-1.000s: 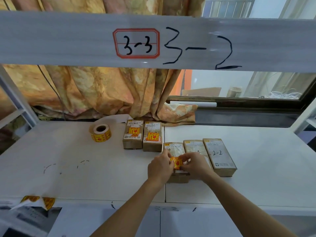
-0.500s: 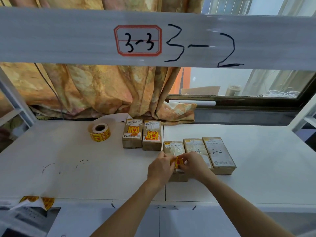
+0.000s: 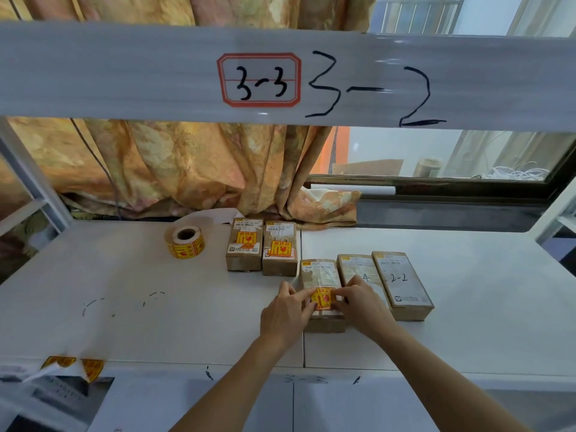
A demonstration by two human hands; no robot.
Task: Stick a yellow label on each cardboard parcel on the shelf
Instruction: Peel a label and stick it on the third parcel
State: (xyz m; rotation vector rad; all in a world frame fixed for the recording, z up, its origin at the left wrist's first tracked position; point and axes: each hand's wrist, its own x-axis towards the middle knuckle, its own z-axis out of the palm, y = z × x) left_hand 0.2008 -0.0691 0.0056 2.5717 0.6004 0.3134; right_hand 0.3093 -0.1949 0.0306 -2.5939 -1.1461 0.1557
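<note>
Two hands, the left hand (image 3: 285,313) and right hand (image 3: 361,302), now press the yellow label (image 3: 322,298) flat with fingertips onto the third parcel (image 3: 321,275) near the shelf (image 3: 124,291) front edge, leaving two parcels unlabelled.

A white shelving unit (image 3: 93,307) fills the view, its upper beam (image 3: 124,73) marked "3-3" and "3-2". Behind it hangs an orange patterned curtain (image 3: 187,169). To the right, daylight comes through a dark-framed window (image 3: 436,182).
</note>
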